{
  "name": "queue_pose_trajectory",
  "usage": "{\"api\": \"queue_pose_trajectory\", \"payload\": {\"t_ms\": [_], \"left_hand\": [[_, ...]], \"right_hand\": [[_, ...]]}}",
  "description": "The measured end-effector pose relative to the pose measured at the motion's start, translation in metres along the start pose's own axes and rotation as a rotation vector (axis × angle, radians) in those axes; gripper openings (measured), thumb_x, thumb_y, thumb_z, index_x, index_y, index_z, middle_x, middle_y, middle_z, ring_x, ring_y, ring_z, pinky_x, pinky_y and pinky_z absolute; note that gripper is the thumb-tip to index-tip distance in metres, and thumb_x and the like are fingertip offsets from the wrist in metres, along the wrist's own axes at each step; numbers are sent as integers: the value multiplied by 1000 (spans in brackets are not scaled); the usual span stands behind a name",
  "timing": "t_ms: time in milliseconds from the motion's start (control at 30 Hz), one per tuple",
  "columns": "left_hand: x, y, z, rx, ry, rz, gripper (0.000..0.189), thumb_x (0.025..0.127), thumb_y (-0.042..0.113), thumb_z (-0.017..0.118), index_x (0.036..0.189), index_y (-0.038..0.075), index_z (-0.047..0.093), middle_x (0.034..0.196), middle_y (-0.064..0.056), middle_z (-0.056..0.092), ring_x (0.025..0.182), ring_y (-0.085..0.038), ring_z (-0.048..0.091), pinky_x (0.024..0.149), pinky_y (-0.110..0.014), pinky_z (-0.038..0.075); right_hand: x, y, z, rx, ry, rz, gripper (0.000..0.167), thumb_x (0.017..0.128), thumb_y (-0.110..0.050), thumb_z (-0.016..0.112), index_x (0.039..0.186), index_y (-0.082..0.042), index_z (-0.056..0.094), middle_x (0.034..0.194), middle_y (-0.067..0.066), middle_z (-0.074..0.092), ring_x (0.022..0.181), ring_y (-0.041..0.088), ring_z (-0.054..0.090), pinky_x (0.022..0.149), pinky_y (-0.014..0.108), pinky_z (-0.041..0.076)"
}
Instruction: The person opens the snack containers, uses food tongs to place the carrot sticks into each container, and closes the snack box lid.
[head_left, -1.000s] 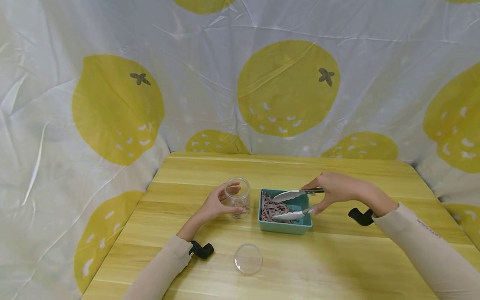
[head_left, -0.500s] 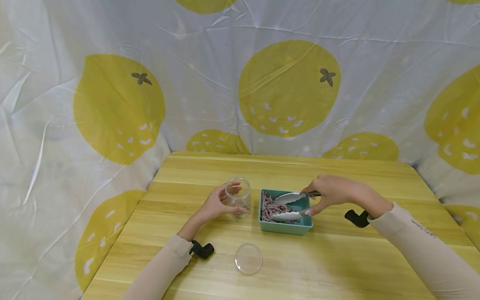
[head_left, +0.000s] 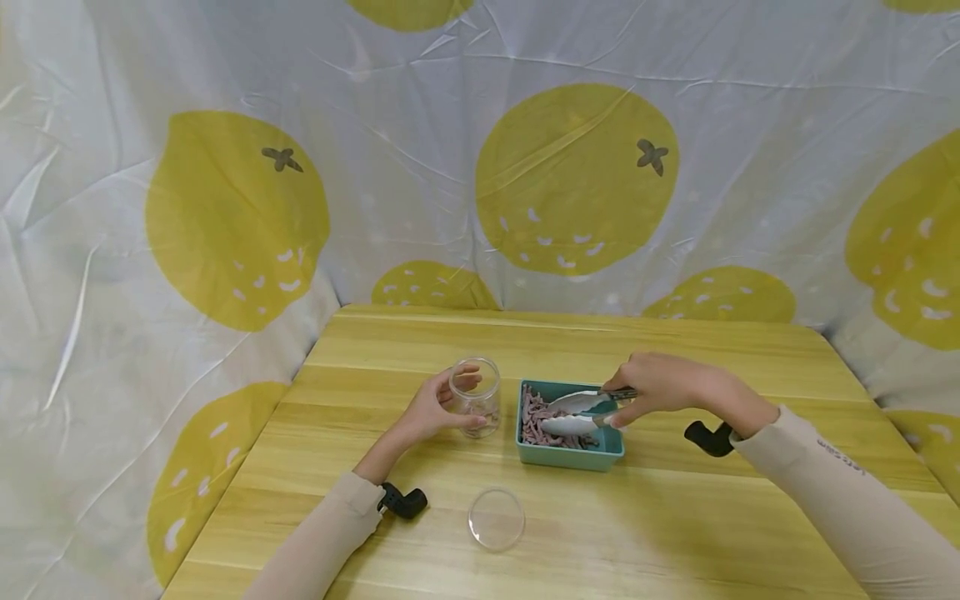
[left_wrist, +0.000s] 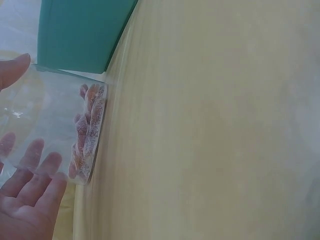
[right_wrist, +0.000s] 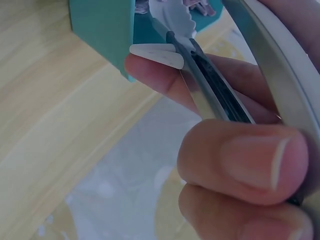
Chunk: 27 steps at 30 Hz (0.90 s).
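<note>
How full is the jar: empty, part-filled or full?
Part-filled: the left wrist view shows strips gathered at the bottom of the jar, with clear space above them.

Cloth backdrop (head_left: 397,167): white, creased, hung behind the surface (head_left: 712,525) and carried along its left and right sides. Large yellow fruits (head_left: 237,221) are printed across it, flecked with short white dashes; two are topped with dark, cross-shaped stem marks (head_left: 650,157). Surface: yellow, wood-grained, with streaks run from side to side; its far edge is set close against the cloth. Light: pale glints are scattered over the creases.
</note>
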<state>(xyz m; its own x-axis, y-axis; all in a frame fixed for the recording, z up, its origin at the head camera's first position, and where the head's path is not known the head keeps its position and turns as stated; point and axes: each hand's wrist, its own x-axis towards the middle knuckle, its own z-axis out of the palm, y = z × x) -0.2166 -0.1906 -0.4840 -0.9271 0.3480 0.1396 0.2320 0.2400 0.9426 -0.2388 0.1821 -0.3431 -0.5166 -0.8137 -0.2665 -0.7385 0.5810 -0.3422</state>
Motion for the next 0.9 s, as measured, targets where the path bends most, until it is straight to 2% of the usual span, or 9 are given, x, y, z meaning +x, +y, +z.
{"api": "queue_pose_trajectory", "payload": {"t_ms": [200, 433, 700, 900], "left_hand": [[0, 1, 0, -11, 2, -15, 81, 77, 11, 88, 146, 10, 48, 140, -13, 57, 130, -30, 53, 111, -51, 35], [1, 1, -1, -41, -16, -10, 81, 77, 6, 87, 147, 7, 46, 142, -20, 54, 129, -36, 52, 110, -53, 36], [2, 0, 0, -58, -16, 2, 80, 79, 3, 85, 147, 2, 44, 142, -23, 52, 129, -39, 51, 111, -56, 34], [1, 1, 0, -53, -9, -14, 81, 78, 3, 86, 147, 3, 44, 141, -21, 54, 129, -38, 51, 111, -54, 35]], "right_hand": [[-1, 2, 1, -1, 13, -21, 53, 93, -41, 69, 123, 3, 68, 112, 11, 72, 92, 18, 70, 84, 44, 56], [-4, 8, 2, 60, 22, 11, 54, 93, -41, 70, 125, 2, 67, 117, 12, 70, 103, 23, 68, 89, 47, 54], [-4, 8, 1, 98, 1, 34, 60, 88, -45, 75, 123, 3, 68, 120, 15, 69, 101, 24, 68, 84, 42, 55], [-1, 3, -2, 59, -9, 2, 59, 89, -44, 74, 121, 4, 69, 117, 17, 70, 101, 27, 69, 87, 46, 55]]}}
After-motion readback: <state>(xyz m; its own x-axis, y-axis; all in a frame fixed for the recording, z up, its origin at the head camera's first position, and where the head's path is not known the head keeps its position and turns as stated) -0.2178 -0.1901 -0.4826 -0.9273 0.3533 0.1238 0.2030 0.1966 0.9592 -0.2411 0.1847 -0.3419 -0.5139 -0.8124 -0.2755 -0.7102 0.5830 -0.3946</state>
